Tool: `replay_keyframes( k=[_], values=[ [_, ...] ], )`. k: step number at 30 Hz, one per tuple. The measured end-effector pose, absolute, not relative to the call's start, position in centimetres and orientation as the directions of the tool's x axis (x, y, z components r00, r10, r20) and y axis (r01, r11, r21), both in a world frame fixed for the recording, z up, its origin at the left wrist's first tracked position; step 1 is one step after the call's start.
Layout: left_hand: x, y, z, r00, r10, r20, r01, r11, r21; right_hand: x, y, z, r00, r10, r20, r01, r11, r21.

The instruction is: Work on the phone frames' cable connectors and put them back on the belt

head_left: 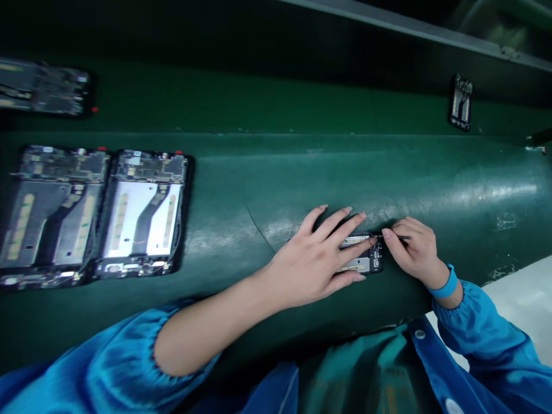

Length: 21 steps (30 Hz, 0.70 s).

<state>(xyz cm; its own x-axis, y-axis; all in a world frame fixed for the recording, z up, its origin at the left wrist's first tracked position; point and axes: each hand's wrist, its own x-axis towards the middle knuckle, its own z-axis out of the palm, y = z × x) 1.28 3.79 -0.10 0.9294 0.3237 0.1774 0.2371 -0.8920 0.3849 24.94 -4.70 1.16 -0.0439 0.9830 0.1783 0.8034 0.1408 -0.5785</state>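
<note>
An opened phone lies on the green work surface with its metal frame and part of its circuit board bare. My left hand rests flat over it, fingers spread, covering most of its left part. At the phone's right end, my right hand is closed, pinching a thin dark stick-like tool between thumb and forefinger. The tool's other end points left to the phone's upper right corner. Whether its tip touches the phone, I cannot tell.
Two opened phones lie side by side on the left of the green bench. Another opened phone is at the far left, and one more phone stands at the back right. A metal rail runs along the back.
</note>
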Motion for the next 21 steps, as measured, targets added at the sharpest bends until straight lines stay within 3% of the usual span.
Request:
replay_keyframes(
  k=[3,7,9,11,13,21],
  values=[
    [1.4,3.8,0.0,0.924,0.338,0.176,0.245,-0.881,0.404,24.9,-4.2,1.7,0.064,0.997,0.05,0.778,-0.019,-0.628],
    [1.7,3.8,0.1,0.897,0.404,0.179,0.292,-0.846,0.446,25.6,-2.4,2.9,0.151,0.947,-0.284,0.608,-0.315,-0.728],
    [1.8,3.7,0.1,0.886,0.428,0.18,0.314,-0.837,0.449,26.0,-1.3,3.5,0.072,0.846,-0.529,0.501,-0.489,-0.714],
    [1.8,3.5,0.0,0.882,0.428,0.198,0.313,-0.846,0.432,26.0,-0.4,4.0,-0.047,0.696,-0.717,0.481,-0.613,-0.627],
    [1.8,3.3,-0.2,0.882,0.413,0.227,0.297,-0.86,0.414,25.8,0.1,4.3,-0.101,0.616,-0.781,0.519,-0.637,-0.57],
    [1.1,4.1,0.2,0.858,0.445,0.258,0.276,-0.821,0.501,24.9,0.2,4.6,-0.051,0.6,-0.799,0.566,-0.641,-0.518]
  ],
)
